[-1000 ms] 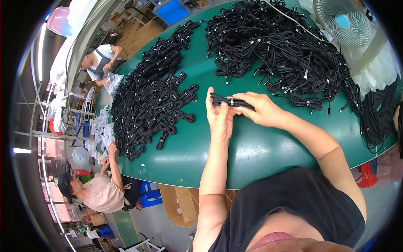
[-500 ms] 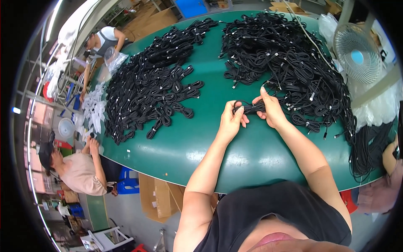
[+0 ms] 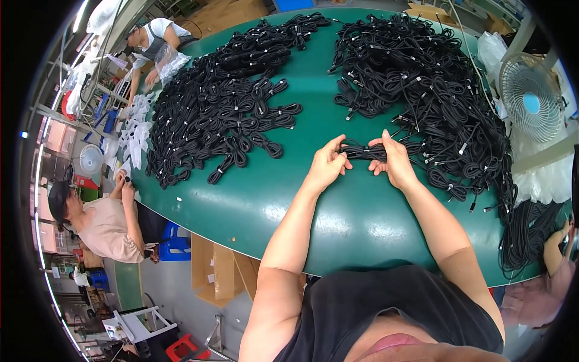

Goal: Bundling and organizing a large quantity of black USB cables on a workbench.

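Observation:
A coiled black cable (image 3: 365, 151) is stretched level between my two hands, just above the green table. My left hand (image 3: 327, 164) pinches one end of the coil between thumb and fingers. At its other end my right hand (image 3: 395, 159) grips the bundle, thumb pointing up and fingers curled beneath. Just beyond my right hand lies a large heap of black cables (image 3: 416, 84) with light metal connectors. Over to the left spreads another pile of bundled black cables (image 3: 223, 114), many folded into tied loops.
The green table (image 3: 241, 211) curves around in front of me. A fan (image 3: 531, 99) stands at the right, above long hanging cables (image 3: 525, 241). Two people work at the left edge, near clear plastic bags (image 3: 136, 142); another person's arm (image 3: 555, 250) shows at far right. A cardboard box (image 3: 214, 271) sits below.
My hands have spread slightly apart, leaving more of the coil showing between them. The whole view has shifted a little. At far left, a person's hands have risen.

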A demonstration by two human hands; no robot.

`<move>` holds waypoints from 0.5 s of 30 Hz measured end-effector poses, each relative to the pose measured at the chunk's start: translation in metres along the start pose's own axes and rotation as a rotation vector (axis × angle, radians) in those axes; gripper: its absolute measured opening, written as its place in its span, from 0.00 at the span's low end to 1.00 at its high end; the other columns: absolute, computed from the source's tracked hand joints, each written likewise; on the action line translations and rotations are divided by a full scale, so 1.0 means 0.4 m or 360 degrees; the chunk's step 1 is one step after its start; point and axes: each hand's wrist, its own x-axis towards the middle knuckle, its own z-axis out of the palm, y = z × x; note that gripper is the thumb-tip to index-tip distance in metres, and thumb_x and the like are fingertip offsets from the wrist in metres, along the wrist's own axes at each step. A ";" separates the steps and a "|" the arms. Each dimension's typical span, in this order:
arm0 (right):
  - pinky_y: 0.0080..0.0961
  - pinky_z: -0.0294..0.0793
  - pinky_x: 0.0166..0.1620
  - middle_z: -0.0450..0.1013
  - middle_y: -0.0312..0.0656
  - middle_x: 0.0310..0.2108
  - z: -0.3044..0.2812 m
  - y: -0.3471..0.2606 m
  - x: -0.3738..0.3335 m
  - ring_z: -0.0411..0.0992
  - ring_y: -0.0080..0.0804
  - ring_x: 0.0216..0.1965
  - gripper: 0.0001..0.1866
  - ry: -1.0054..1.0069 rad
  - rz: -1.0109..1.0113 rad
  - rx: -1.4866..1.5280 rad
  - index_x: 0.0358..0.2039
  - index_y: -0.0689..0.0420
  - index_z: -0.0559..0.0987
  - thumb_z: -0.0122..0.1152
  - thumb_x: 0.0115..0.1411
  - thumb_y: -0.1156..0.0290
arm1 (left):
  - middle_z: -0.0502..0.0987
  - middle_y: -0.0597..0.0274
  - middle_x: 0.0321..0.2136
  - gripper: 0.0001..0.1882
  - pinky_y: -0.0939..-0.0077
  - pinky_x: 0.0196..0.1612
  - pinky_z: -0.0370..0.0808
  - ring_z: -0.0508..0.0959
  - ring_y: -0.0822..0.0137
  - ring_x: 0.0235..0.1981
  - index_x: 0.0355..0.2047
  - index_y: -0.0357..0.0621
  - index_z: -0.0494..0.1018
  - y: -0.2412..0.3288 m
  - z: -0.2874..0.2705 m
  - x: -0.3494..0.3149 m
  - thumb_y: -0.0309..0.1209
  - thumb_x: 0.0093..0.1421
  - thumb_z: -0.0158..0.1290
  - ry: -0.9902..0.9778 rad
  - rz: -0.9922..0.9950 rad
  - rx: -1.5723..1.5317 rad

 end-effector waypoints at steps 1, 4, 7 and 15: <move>0.16 0.68 0.15 0.69 0.43 0.23 0.000 0.005 0.000 0.69 0.26 0.16 0.30 0.0006 0.0002 0.0003 0.35 0.66 0.70 0.40 0.61 0.46 | 0.72 0.56 0.33 0.27 0.83 0.25 0.70 0.72 0.76 0.22 0.55 0.32 0.57 0.005 -0.001 0.002 0.18 0.52 0.43 -0.0009 -0.0049 0.0069; 0.16 0.66 0.16 0.69 0.43 0.22 0.002 0.020 0.001 0.69 0.25 0.15 0.29 0.0022 -0.0087 -0.0098 0.35 0.65 0.71 0.41 0.62 0.47 | 0.72 0.56 0.34 0.24 0.83 0.24 0.70 0.72 0.76 0.22 0.52 0.34 0.61 0.002 0.009 0.000 0.17 0.51 0.43 0.0062 0.0057 0.0082; 0.16 0.65 0.15 0.69 0.43 0.22 0.026 0.022 -0.001 0.68 0.25 0.15 0.28 -0.0040 -0.0161 -0.0055 0.35 0.65 0.71 0.41 0.62 0.48 | 0.72 0.57 0.34 0.21 0.83 0.25 0.71 0.72 0.76 0.23 0.48 0.35 0.63 -0.005 -0.008 -0.010 0.17 0.51 0.43 0.0080 0.0086 -0.0030; 0.14 0.62 0.13 0.66 0.39 0.19 0.001 0.010 -0.019 0.65 0.22 0.13 0.28 0.0080 -0.0178 -0.0100 0.33 0.66 0.71 0.39 0.63 0.49 | 0.73 0.44 0.23 0.12 0.65 0.29 0.72 0.76 0.50 0.25 0.34 0.32 0.65 0.044 0.014 -0.029 0.23 0.48 0.49 -0.0023 0.0286 0.0777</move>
